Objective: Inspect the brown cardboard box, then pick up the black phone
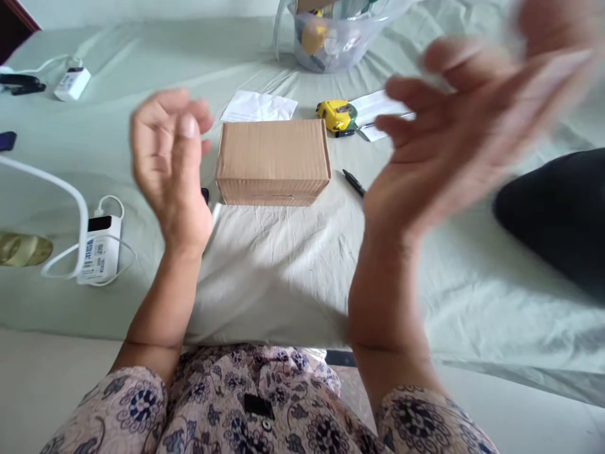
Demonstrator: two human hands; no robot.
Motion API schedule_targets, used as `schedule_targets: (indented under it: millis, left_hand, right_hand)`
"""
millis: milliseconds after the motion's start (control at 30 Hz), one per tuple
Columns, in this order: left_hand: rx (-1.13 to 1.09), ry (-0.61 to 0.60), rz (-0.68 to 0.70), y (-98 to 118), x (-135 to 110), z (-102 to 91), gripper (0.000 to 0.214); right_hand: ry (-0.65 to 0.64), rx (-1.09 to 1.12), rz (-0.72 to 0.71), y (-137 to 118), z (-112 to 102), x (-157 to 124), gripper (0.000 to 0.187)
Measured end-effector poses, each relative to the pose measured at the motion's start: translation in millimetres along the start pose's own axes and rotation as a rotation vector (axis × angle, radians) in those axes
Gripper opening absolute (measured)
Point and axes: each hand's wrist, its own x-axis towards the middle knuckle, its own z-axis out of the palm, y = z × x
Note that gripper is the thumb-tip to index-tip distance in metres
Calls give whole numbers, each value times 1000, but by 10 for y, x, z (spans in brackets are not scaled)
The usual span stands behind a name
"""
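A closed brown cardboard box [274,151] sits on the cloth between my hands, and neither hand touches it. To its left my left hand [172,164] is raised, palm inward, with loosely bent fingers and nothing in it. My right hand [444,126] is lifted high on the right, its fingers spread and partly smeared by motion; it too is without any object. Below its palm lies a black pen [353,183]. Behind the box are a folded white paper [259,106] and a yellow tape measure [336,115]. My left hand partly hides a small dark item.
A clear plastic basket [331,44] holding mixed items stands at the back. On the left are a white power strip [101,249] with cables, a white adapter [72,83] and a yellowish bottle-like object [24,249]. A large dark rounded object [558,221] stands at right.
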Motion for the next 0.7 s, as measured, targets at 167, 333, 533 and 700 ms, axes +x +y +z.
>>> schedule_targets:
  millis: [167,333,533,700]
  left_hand:
    - [298,18,-103,-957,-181,-183,68]
    - [367,-146,-139,-1350,-547,-239,85]
    - [413,-198,-151,-1451,-765,-198,99]
    - [487,-150,-259,-1485,-801,-177,100]
  right_hand:
    - [-10,-3,9,155,404,-5,72]
    - [17,14,15,412,493,2,67]
    - [-6,8,55,751,622,-178,102]
    - [6,-90,63,797,678,-213,108]
